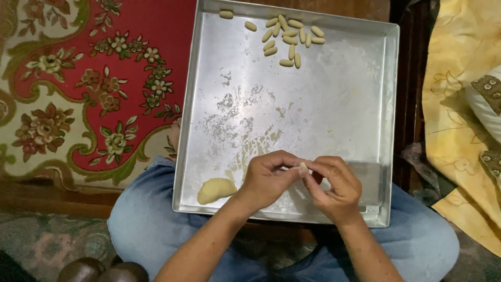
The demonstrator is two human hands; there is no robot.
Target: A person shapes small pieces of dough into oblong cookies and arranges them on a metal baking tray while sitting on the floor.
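Mostly hidden between fingertips of left hand (269, 177) and right hand (334, 185): small dough piece (302, 165), pinched above metal tray (339, 109) on lap. Below, red floral carpet (88, 78).

A red and cream floral carpet (78, 89) covers the floor on the left. A yellow patterned cloth (459, 104) lies on the right, with a white cushion (488, 104) on it. Two dark brown rounded objects (102, 271) sit at the bottom left corner.
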